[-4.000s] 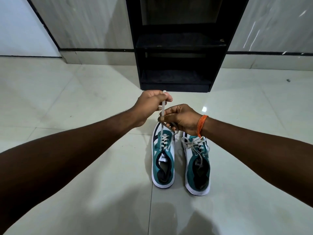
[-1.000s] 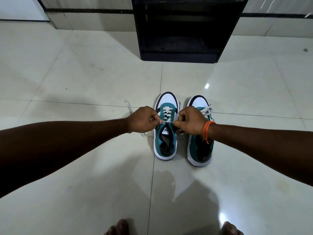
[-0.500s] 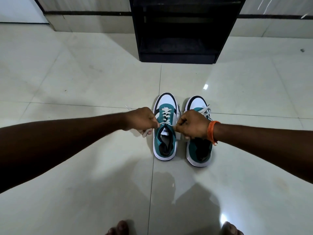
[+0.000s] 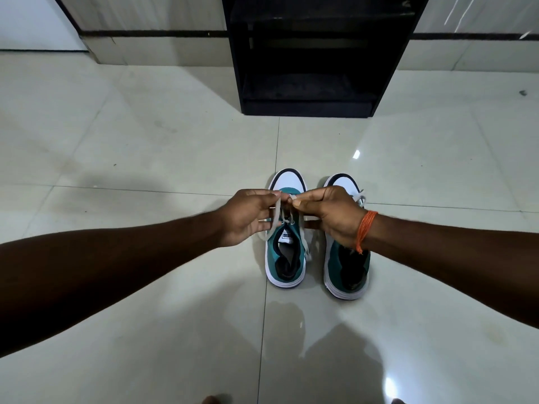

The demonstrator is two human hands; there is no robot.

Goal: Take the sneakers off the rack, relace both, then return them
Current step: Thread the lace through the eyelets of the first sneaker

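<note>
Soft, limp white lace (image 4: 276, 212) on the teal left sneaker (image 4: 285, 252), on the floor (image 4: 145, 158), is pinched near its ends by my left hand (image 4: 248, 217) and right hand (image 4: 329, 212), probably slippery.

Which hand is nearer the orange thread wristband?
Right. The orange thread wristband sits on that wrist, just behind the right hand; the left hand is across the white-and-teal left sneaker, pinching its grey lace.
</note>
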